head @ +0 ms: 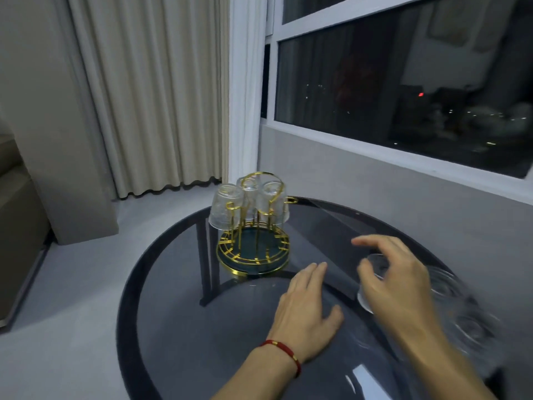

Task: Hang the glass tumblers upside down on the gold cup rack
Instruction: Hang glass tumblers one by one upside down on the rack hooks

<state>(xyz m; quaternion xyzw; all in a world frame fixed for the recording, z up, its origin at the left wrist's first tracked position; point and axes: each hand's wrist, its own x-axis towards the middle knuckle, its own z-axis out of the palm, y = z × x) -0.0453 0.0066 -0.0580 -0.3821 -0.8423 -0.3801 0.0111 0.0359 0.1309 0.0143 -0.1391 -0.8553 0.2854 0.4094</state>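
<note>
Nearest the camera, the left hand (pixel 307 308) lies flat, fingers together, on the round smoked-glass table (pixel 178 327), a red cord bracelet (pixel 284 350) on that wrist. Just to its right, the right hand (pixel 395 280) curls loosely over a clear tumbler (pixel 375 265) on the tabletop; too blurry to tell if it's actually gripping. More glassware (pixel 461 313) smears out behind it. Farther back sits the gold wire cup rack (pixel 253 246) with its dark round base, three ribbed tumblers (pixel 226 204) hanging upside down on it.
</note>
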